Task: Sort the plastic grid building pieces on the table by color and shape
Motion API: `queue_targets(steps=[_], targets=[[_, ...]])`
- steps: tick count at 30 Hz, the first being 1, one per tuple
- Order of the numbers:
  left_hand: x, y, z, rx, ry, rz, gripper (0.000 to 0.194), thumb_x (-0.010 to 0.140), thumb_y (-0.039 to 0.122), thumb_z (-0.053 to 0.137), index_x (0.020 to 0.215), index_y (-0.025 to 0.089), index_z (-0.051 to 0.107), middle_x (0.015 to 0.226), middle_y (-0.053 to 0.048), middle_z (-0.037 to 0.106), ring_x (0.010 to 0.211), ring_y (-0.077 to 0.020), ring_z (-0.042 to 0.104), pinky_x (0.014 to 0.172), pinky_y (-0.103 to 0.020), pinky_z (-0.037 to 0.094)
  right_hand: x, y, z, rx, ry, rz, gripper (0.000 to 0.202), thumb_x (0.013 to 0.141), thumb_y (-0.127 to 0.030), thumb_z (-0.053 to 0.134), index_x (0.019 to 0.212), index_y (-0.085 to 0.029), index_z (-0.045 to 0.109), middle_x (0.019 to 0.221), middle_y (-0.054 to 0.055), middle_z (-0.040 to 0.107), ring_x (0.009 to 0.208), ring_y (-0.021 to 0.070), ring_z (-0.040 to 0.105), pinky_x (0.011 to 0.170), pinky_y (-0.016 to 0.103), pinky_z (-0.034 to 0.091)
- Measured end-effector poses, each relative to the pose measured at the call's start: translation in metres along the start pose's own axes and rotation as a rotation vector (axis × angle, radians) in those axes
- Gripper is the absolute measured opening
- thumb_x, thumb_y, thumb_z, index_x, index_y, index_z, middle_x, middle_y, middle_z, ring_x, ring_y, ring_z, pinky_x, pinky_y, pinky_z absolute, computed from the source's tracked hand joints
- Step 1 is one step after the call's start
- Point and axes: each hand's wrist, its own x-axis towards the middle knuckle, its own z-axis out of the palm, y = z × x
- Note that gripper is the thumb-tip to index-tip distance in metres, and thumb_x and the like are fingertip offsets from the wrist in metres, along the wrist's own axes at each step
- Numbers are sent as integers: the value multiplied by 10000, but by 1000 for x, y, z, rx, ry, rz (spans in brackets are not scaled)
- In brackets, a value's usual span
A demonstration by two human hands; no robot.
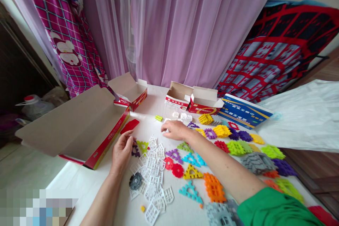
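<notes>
My left hand (122, 151) rests low over the cloth, fingers loosely bent and thumb apart, with nothing visible in it. Just beyond its fingertips lies a flat red piece (129, 126); a purple triangle (135, 149) is beside the thumb. My right hand (174, 130) reaches across with its fingers curled downward, close to small white pieces (185, 117); what its fingertips hold, if anything, is hidden. Between my arms spreads a loose heap of white plastic window-shaped pieces (153, 164). A dark grey round piece (136, 181) lies at the heap's left edge.
Open cardboard boxes stand at the back: a large one (79, 137) at left, a smaller one (139, 99), and two more (178, 95) centrally. A blue box (243, 111) is right. Coloured interlocking pieces (214, 188) lie under and around my right arm.
</notes>
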Motion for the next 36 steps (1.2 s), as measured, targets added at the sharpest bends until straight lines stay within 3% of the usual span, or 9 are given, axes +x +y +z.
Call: queue_targets(steps=[4, 8, 14, 22, 26, 30, 36], targets=[[0, 0, 0, 5, 0, 14, 489, 718, 525, 642, 1050, 165, 639, 748, -9, 643, 617, -136, 610, 559, -255, 487, 7, -29, 12, 23, -49, -182, 409, 795, -304, 652, 1203, -274, 658, 1157, 38, 659, 1007, 192, 620, 822, 274, 446], [1, -3, -1, 19, 2, 24, 491, 736, 528, 632, 1065, 163, 642, 752, -21, 653, 623, -141, 621, 551, -254, 492, 9, -37, 15, -16, -104, -219, 433, 812, -307, 636, 1244, -310, 632, 1174, 32, 639, 1037, 195, 617, 826, 272, 452], [3, -7, -1, 16, 4, 21, 490, 726, 531, 637, 1053, 166, 647, 742, -17, 656, 622, -140, 624, 553, -249, 497, 6, -41, 14, -143, -111, -96, 360, 824, -374, 586, 1167, -276, 642, 1107, 50, 673, 977, 219, 644, 767, 287, 459], [2, -5, -1, 6, 9, 22, 483, 723, 527, 646, 1042, 164, 648, 739, -15, 652, 617, -142, 625, 555, -261, 501, -9, -31, 11, -145, -62, 266, 381, 883, -433, 522, 1187, -216, 595, 1125, 125, 697, 1036, 277, 644, 814, 350, 445], [2, -3, -1, 11, 1, 17, 492, 724, 533, 638, 1051, 166, 645, 742, -17, 653, 624, -143, 620, 563, -262, 497, -14, -17, 9, -100, -109, 184, 405, 844, -398, 602, 1224, -256, 591, 1196, 92, 673, 1083, 255, 624, 836, 321, 435], [1, -3, -1, 21, 1, 17, 498, 721, 545, 634, 1050, 171, 644, 743, -15, 650, 619, -145, 617, 558, -264, 492, -12, -11, 11, -91, -121, 183, 330, 816, -292, 629, 1142, -244, 643, 1132, 63, 696, 1041, 218, 633, 801, 276, 429], [2, -3, 0, 12, 5, 7, 511, 703, 560, 647, 1037, 173, 649, 733, -17, 651, 616, -146, 615, 540, -253, 480, -6, -4, 7, -103, -134, 196, 291, 792, -358, 639, 1058, -248, 681, 1055, 38, 728, 999, 221, 649, 733, 265, 423]])
